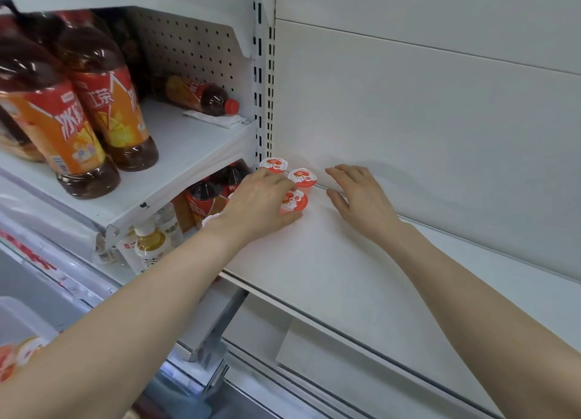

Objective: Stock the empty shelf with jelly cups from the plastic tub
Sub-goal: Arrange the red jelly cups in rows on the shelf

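Three jelly cups with red-and-white lids stand at the back left corner of the white shelf point(345, 280). One jelly cup point(274, 164) is in the corner, a second jelly cup point(303, 178) is beside it, and a third jelly cup point(295, 201) is nearer to me. My left hand point(261, 205) is wrapped around the third cup, which rests on the shelf. My right hand point(361, 198) lies flat on the shelf just right of the cups, fingers apart, holding nothing. More jelly cups point(22, 355) show in the plastic tub point(19, 311) at the lower left.
Large iced tea bottles point(94, 104) stand on the neighbouring shelf to the left, with one bottle point(201, 96) lying on its side at the back. Smaller drink bottles point(151, 242) fill the shelf below. A perforated upright point(262, 82) separates the two shelf bays.
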